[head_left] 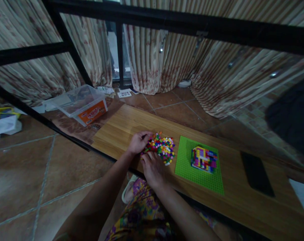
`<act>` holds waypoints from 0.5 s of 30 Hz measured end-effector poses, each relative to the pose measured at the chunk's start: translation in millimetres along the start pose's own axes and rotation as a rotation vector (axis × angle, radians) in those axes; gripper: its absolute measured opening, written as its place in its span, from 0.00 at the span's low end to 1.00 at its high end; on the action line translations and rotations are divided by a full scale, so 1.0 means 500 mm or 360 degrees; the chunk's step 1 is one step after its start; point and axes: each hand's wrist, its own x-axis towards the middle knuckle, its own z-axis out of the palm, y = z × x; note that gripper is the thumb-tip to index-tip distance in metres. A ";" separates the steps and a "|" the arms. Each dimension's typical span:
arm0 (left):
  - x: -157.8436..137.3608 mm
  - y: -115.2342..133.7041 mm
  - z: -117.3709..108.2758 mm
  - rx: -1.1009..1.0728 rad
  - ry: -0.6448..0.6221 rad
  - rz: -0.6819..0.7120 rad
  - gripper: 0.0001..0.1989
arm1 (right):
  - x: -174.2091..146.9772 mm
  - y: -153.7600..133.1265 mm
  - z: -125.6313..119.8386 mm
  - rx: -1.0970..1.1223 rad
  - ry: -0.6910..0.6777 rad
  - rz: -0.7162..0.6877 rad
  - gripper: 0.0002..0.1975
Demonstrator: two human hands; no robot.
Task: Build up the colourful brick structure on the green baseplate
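A loose pile of small multicoloured toy bricks [164, 145] lies on a wooden board. My left hand [138, 142] is at the pile's left edge, its fingers curled together at the bricks. Close to it, at the pile's near edge, my right hand [154, 167] has its fingers bent inward. What either hand pinches is too small and hidden to name. To the right, a block of built-up coloured bricks [203, 159] stands on a green studded baseplate [185, 167], apart from both hands.
The wooden tabletop [119, 127] carries a dark flat phone-like slab [256, 173] at the right. A clear plastic bin [76, 100] with an orange label stands beyond its left end. Black metal bars [66, 43] cross in front of patterned curtains [146, 60].
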 end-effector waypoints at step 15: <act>0.005 -0.004 -0.004 -0.0051 0.0024 -0.0033 0.18 | -0.107 0.092 -0.074 0.0733 0.0586 0.0506 0.11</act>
